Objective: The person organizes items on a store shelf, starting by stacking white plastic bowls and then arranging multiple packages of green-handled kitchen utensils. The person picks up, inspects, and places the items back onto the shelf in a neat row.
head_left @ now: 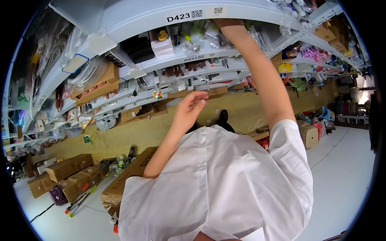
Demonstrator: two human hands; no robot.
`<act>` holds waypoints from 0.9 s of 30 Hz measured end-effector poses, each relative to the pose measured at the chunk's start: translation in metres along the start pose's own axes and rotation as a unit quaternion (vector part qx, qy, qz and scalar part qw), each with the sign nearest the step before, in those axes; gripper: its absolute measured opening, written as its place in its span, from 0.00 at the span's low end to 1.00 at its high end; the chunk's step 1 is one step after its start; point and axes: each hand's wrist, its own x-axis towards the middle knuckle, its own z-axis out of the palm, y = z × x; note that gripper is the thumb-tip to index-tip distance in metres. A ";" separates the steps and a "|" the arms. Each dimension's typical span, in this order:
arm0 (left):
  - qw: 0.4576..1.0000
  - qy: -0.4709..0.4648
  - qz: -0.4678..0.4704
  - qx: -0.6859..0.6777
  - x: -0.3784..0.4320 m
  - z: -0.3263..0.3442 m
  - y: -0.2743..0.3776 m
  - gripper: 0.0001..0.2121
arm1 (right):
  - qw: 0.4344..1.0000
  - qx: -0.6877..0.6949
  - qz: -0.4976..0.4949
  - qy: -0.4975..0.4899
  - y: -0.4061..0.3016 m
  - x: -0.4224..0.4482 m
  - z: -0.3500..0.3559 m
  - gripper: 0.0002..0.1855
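Note:
My right arm reaches up to a white metal shelf, and only the back part of my right hand (229, 24) shows under the upper shelf's edge; its fingers are hidden. Beside it lie plastic-wrapped goods (212, 31) and a clear packet with a yellow-green part (190, 42). My left hand (193, 104) hangs in front of the lower shelves with its fingers loosely curled and apart, nothing visible in it. A light pink box (161, 45) and black boxes (138, 49) stand on the same shelf, left of my right hand.
Lower shelves hold brown-handled items (173, 70) and small packets. An opened cardboard box (99, 84) sits at left. Behind me are flat stacked cartons (129, 180), long-handled poles (84, 192), closed cartons (69, 165) and a beige suitcase (307, 134).

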 end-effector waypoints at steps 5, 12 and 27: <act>1.000 0.019 0.016 0.010 -0.002 -0.016 -0.002 0.10 | 0.992 -0.051 -0.085 0.073 0.024 -0.007 -0.002 0.28; 1.000 0.014 0.028 0.005 0.021 -0.020 -0.003 0.09 | 0.983 0.076 -0.056 0.156 0.045 -0.050 -0.018 0.27; 0.980 -0.163 0.084 -0.073 0.068 0.055 -0.008 0.27 | 0.716 0.596 0.359 -0.065 -0.035 -0.167 -0.152 0.13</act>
